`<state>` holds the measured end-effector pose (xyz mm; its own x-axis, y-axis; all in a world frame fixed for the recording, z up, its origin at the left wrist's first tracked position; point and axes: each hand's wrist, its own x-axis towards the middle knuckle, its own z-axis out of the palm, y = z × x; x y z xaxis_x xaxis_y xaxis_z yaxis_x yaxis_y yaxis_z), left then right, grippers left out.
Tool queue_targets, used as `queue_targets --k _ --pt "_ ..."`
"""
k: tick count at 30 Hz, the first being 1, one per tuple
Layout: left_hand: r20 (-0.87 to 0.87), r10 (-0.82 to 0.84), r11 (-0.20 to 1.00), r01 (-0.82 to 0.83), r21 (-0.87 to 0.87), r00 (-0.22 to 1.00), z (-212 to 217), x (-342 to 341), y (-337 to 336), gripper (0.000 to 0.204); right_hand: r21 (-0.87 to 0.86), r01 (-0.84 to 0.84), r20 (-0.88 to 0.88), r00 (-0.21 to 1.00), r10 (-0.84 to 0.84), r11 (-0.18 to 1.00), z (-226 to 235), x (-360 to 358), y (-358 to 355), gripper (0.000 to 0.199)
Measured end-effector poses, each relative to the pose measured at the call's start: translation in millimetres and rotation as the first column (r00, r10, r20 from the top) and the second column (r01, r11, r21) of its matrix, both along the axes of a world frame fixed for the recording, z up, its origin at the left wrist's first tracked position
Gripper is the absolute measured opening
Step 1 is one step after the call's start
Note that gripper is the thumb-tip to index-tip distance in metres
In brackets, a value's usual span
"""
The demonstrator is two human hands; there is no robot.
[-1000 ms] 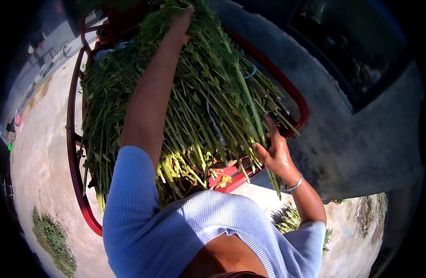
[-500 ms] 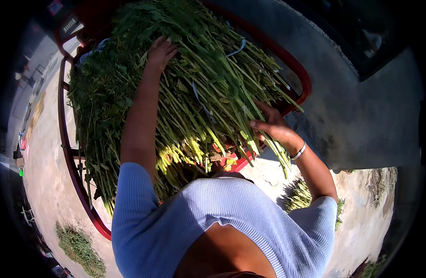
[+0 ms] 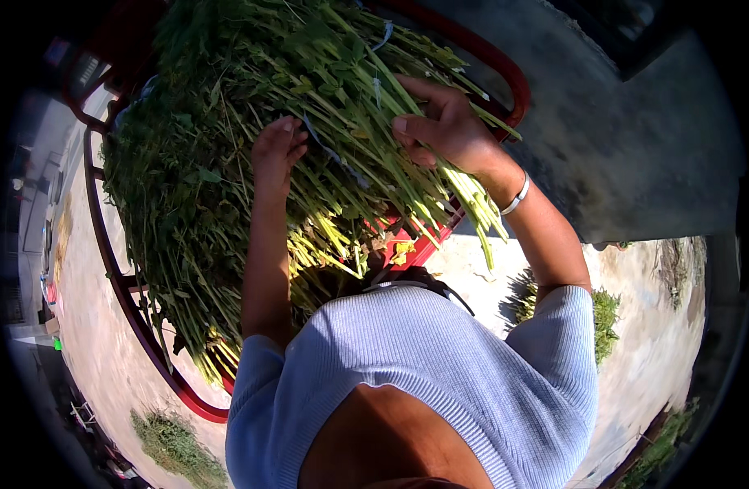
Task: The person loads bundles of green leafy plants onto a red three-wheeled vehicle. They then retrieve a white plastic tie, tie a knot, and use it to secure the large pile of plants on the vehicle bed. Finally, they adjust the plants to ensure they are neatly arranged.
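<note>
A big heap of leafy green stalks (image 3: pixel 220 163) lies before me, leaves to the far left and pale cut ends toward me and to the right. My right hand (image 3: pixel 452 130), with a white bracelet at the wrist, is closed round a bunch of stalks (image 3: pixel 472 196) at the heap's right side; their cut ends poke out below the palm. My left hand (image 3: pixel 277 151) hovers over or rests on the middle of the heap, its fingers curled together; whatever is in them is hidden. Next to it a pale tie strip (image 3: pixel 330 151) crosses the stalks.
A red metal frame (image 3: pixel 114 253) of a cart surrounds the heap, its rail curving round at the far right. Smaller piles of greenery (image 3: pixel 175 448) lie on the pale ground at lower left, and another pile (image 3: pixel 604 326) sits beyond my right elbow. Dark shade covers the right side.
My right hand has moved up and away from me, lifting the stalk ends with it. My left hand has drawn back toward me, its fingers now curled. The view has shifted slightly.
</note>
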<state>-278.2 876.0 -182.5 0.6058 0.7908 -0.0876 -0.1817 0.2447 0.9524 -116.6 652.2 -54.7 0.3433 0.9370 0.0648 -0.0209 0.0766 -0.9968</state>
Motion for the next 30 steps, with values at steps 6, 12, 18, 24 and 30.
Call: queue_targets --k 6,12,18,24,30 --pt "-0.079 -0.056 0.998 0.055 -0.005 0.995 -1.6 -9.1 -28.2 0.022 0.083 -0.050 0.049 0.998 0.046 0.995 16.8 7.1 31.0 0.055" --pt "-0.125 -0.066 0.998 0.065 -0.017 0.990 -18.8 -31.1 -33.1 0.022 -0.145 0.020 0.004 1.000 -0.020 0.989 -89.5 51.7 37.3 0.064" --pt "-0.194 -0.024 0.999 0.017 -0.039 0.981 -43.5 -59.5 -26.9 0.023 -0.191 0.007 0.140 0.990 0.020 0.982 -99.7 42.4 29.8 0.065" --pt "-0.226 0.031 0.999 -0.024 0.031 0.974 -25.5 -78.6 -19.2 0.026 -0.083 0.174 0.751 0.658 -0.053 0.981 -94.9 42.6 22.7 0.073" --pt "-0.318 0.290 0.951 -0.235 0.200 0.903 -7.3 -129.1 18.5 0.026 -0.086 0.210 0.921 0.389 -0.002 0.974 -53.7 17.4 10.9 0.070"
